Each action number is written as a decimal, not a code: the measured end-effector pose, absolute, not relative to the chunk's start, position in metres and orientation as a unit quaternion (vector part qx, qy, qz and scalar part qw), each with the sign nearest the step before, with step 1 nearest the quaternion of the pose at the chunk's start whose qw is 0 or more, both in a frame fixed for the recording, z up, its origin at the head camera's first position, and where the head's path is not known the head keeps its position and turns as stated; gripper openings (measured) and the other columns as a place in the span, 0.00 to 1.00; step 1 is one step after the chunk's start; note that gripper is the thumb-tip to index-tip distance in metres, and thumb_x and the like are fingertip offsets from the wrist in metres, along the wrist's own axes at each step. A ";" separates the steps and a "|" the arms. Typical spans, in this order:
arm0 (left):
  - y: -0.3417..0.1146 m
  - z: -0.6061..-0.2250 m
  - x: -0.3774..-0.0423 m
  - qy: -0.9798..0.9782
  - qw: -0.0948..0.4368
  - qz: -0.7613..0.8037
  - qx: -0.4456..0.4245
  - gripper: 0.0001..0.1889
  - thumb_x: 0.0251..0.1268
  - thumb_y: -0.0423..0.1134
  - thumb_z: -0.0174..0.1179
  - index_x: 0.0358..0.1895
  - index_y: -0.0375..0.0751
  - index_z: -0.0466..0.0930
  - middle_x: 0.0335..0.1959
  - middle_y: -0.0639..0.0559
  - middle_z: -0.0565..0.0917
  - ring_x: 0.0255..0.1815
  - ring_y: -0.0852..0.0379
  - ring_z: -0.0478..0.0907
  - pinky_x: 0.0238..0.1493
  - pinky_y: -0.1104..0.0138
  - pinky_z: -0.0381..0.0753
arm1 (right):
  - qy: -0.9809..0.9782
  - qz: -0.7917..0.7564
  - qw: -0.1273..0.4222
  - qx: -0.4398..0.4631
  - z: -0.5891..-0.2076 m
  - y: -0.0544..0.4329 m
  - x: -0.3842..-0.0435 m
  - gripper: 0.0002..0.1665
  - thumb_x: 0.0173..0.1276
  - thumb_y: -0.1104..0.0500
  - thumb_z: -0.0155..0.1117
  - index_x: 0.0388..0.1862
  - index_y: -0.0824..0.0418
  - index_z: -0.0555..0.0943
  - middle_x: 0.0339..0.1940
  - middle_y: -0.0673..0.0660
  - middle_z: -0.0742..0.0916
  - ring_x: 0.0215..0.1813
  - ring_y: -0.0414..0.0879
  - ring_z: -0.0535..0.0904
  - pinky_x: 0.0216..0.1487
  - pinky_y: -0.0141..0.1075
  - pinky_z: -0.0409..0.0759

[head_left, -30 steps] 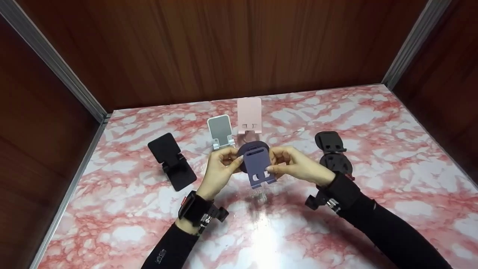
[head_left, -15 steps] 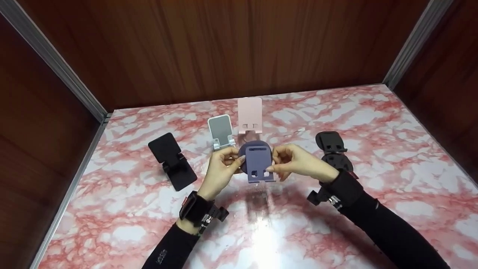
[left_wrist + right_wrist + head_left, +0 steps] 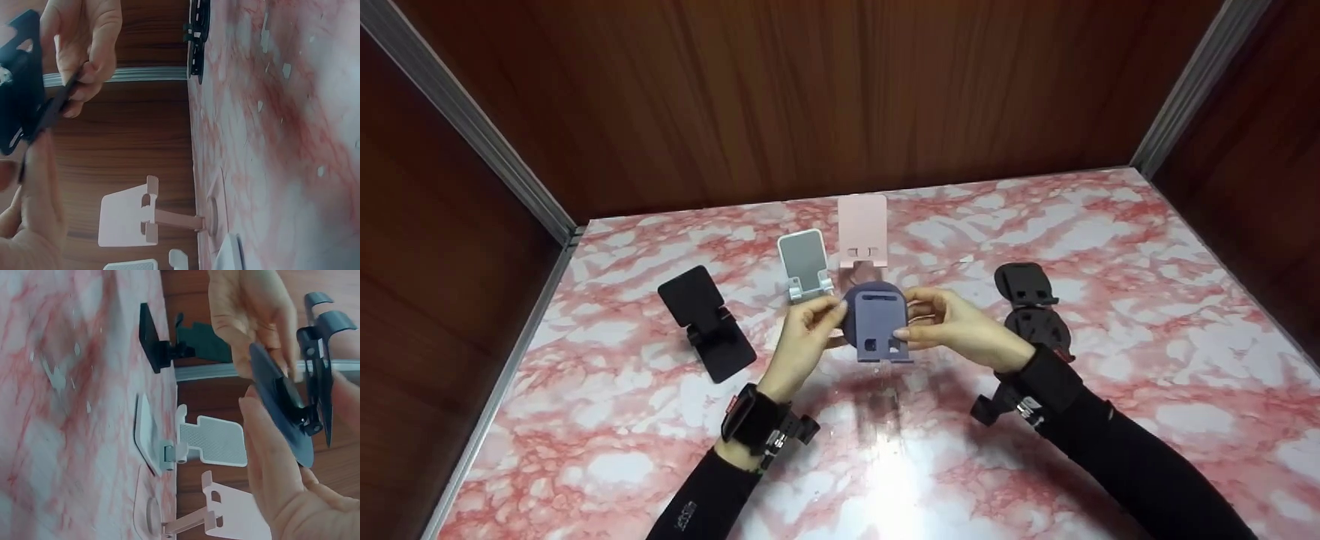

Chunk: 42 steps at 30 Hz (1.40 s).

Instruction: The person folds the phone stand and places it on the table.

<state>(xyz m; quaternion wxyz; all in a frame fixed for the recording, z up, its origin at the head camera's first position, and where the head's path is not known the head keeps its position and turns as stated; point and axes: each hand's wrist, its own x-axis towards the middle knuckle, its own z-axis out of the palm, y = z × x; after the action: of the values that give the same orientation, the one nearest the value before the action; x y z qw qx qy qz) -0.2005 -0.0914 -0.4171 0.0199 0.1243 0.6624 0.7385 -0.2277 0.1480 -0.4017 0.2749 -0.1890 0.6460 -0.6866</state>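
Observation:
A purple phone stand is held up above the tabletop between both hands, its slotted, hooked plate facing the head camera. Its round base lies behind that plate, and the right wrist view shows a hinged arm joining the two. My left hand pinches the left rim of the base with thumb and fingers. My right hand grips the right side, thumb at the plate's lower right edge and fingers behind. Just beyond the hands stand a white-and-grey phone stand and a pink phone stand.
A black phone stand is on the left of the marbled red-and-white table. Another black stand with a round base is on the right, partly behind the right wrist. Wood-grain panels enclose the back and sides.
The purple stand's plate has swung from a slant to nearly straight, its hooked lower edge rising a little. My right fingers have shifted along its side; the left hand has hardly moved.

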 end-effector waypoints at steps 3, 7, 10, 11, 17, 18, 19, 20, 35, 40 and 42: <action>-0.091 -0.416 -0.199 0.659 0.057 0.740 0.124 0.17 0.72 0.35 0.56 0.55 0.25 0.74 0.42 0.40 0.84 0.39 0.51 0.83 0.44 0.56 0.84 | 0.648 -0.690 0.271 -0.176 -0.403 0.148 -0.227 0.34 0.65 0.67 0.67 0.67 0.73 0.65 0.51 0.65 0.81 0.50 0.53 0.81 0.55 0.48 0.79; -0.089 -0.417 -0.199 0.657 0.075 0.738 0.132 0.22 0.64 0.31 0.64 0.58 0.27 0.71 0.45 0.35 0.83 0.41 0.46 0.85 0.45 0.56 0.84 | 0.654 -0.689 0.260 -0.173 -0.403 0.149 -0.226 0.35 0.65 0.64 0.67 0.68 0.72 0.65 0.50 0.65 0.81 0.50 0.53 0.81 0.55 0.49 0.79; -0.088 -0.416 -0.199 0.650 0.074 0.744 0.135 0.22 0.62 0.28 0.64 0.58 0.26 0.71 0.44 0.33 0.84 0.41 0.45 0.85 0.45 0.56 0.84 | 0.657 -0.689 0.251 -0.177 -0.402 0.149 -0.226 0.33 0.66 0.63 0.67 0.66 0.71 0.67 0.50 0.64 0.81 0.51 0.52 0.81 0.57 0.48 0.78; -0.088 -0.416 -0.199 0.648 0.073 0.746 0.137 0.22 0.62 0.28 0.65 0.58 0.26 0.71 0.44 0.33 0.84 0.41 0.45 0.85 0.45 0.56 0.84 | 0.657 -0.690 0.249 -0.177 -0.402 0.149 -0.226 0.31 0.67 0.62 0.66 0.65 0.71 0.68 0.50 0.64 0.82 0.51 0.52 0.81 0.57 0.47 0.78; -0.087 -0.415 -0.198 0.647 0.071 0.747 0.137 0.23 0.61 0.27 0.65 0.58 0.25 0.72 0.43 0.33 0.84 0.39 0.47 0.85 0.45 0.57 0.84 | 0.661 -0.689 0.234 -0.182 -0.400 0.147 -0.226 0.26 0.67 0.62 0.66 0.61 0.71 0.72 0.48 0.63 0.83 0.49 0.50 0.81 0.56 0.46 0.79; -0.087 -0.415 -0.198 0.647 0.072 0.746 0.137 0.23 0.60 0.27 0.65 0.58 0.25 0.72 0.43 0.33 0.84 0.39 0.47 0.85 0.45 0.57 0.84 | 0.663 -0.688 0.231 -0.184 -0.400 0.147 -0.226 0.26 0.67 0.62 0.66 0.60 0.71 0.72 0.47 0.63 0.83 0.48 0.50 0.82 0.55 0.46 0.79; -0.088 -0.415 -0.198 0.648 0.072 0.746 0.137 0.23 0.60 0.27 0.65 0.58 0.24 0.72 0.43 0.33 0.84 0.39 0.48 0.85 0.45 0.57 0.84 | 0.665 -0.686 0.229 -0.185 -0.400 0.147 -0.226 0.25 0.67 0.62 0.66 0.60 0.71 0.73 0.46 0.63 0.84 0.48 0.50 0.82 0.55 0.47 0.79; -0.088 -0.415 -0.198 0.648 0.073 0.745 0.138 0.23 0.60 0.27 0.65 0.58 0.24 0.72 0.43 0.33 0.84 0.39 0.48 0.85 0.45 0.57 0.84 | 0.668 -0.685 0.226 -0.187 -0.400 0.147 -0.226 0.25 0.67 0.62 0.66 0.59 0.71 0.74 0.45 0.62 0.84 0.47 0.50 0.82 0.54 0.47 0.80; -0.088 -0.414 -0.197 0.658 0.073 0.732 0.162 0.22 0.61 0.26 0.64 0.57 0.22 0.72 0.43 0.32 0.84 0.38 0.48 0.86 0.44 0.56 0.84 | 0.675 -0.674 0.215 -0.210 -0.399 0.148 -0.220 0.26 0.66 0.59 0.68 0.59 0.70 0.74 0.46 0.65 0.84 0.49 0.56 0.82 0.54 0.49 0.79; -0.088 -0.414 -0.196 0.666 0.070 0.725 0.161 0.21 0.61 0.26 0.63 0.56 0.23 0.73 0.42 0.32 0.84 0.38 0.49 0.86 0.43 0.57 0.85 | 0.680 -0.671 0.211 -0.208 -0.400 0.148 -0.219 0.27 0.66 0.59 0.68 0.60 0.70 0.74 0.46 0.65 0.84 0.49 0.55 0.82 0.54 0.49 0.80; -0.088 -0.414 -0.196 0.670 0.070 0.721 0.162 0.21 0.61 0.26 0.63 0.56 0.23 0.73 0.42 0.32 0.84 0.38 0.49 0.86 0.42 0.57 0.85 | 0.680 -0.672 0.208 -0.206 -0.400 0.148 -0.218 0.27 0.66 0.60 0.68 0.60 0.71 0.74 0.46 0.65 0.85 0.47 0.54 0.83 0.53 0.48 0.80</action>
<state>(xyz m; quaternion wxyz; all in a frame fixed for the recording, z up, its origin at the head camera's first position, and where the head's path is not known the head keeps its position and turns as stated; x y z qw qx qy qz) -0.1958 -0.0880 -0.4141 0.0695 0.1617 0.6703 0.7209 -0.2183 0.1481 -0.3995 0.2083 -0.2060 0.6797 -0.6724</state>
